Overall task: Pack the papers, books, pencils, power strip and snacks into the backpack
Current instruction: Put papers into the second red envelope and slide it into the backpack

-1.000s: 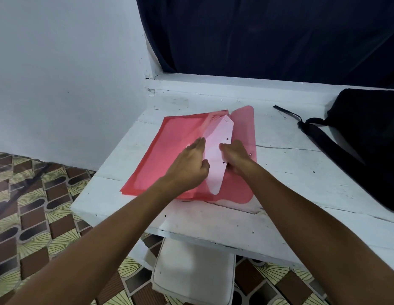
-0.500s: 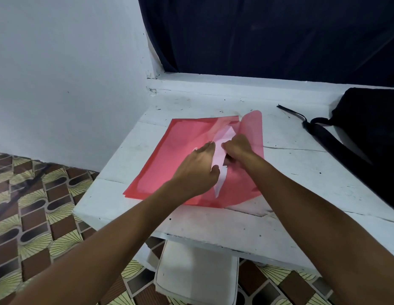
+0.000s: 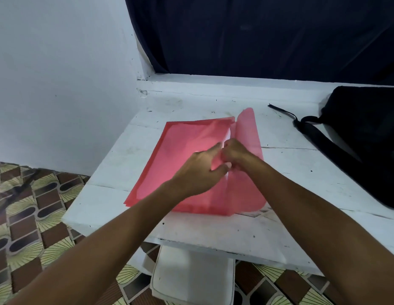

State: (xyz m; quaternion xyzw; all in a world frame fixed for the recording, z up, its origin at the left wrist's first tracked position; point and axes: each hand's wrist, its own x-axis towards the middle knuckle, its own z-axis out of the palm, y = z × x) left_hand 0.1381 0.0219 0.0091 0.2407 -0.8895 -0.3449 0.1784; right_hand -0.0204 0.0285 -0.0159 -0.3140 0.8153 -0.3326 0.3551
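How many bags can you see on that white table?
1: a black fabric backpack lies at the right end of the white wooden table, its strap trailing toward the red plastic folder. Others may sit out of frame.

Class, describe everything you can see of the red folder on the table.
The red folder is a thin, translucent plastic envelope lying flat on the white table, its flap on the right side curled upward. A sliver of white paper shows at its opening. The left hand rests on its cover; the right hand pinches at the opening. The black backpack lies apart from it, to the right.
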